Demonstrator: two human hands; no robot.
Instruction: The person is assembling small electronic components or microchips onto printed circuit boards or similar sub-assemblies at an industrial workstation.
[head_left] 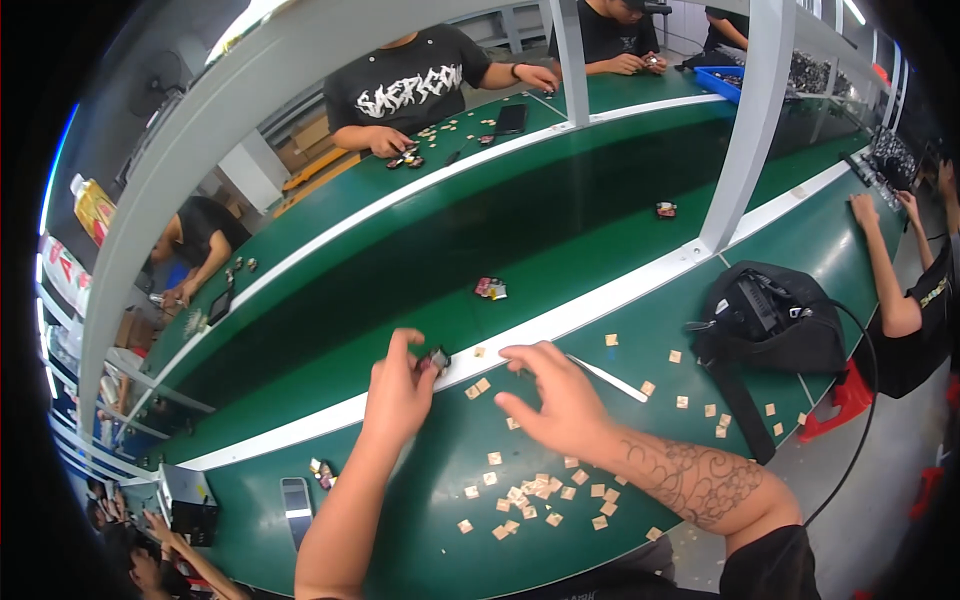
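My left hand (397, 392) is over the white rail at the belt's near edge. Its fingers close on a small dark part (437, 360) with grey and reddish bits, which shows beside the thumb. To its right, my right hand (556, 396) hovers above the green table with thumb and fingers apart, nothing between them. Small tan squares (535, 488) lie scattered under and around my right forearm, some in a loose heap. A slim white tool (610, 380) rests beyond my right hand. Two similar small parts, one (490, 288) nearer and one (666, 209) farther, sit on the dark green belt.
A black bag (775, 325) with a strap and cable lies at the right. Left of my left forearm are a phone (296, 510) and a small part cluster (322, 473). A grey upright post (750, 120) rises from the rail. Several people work around the belt.
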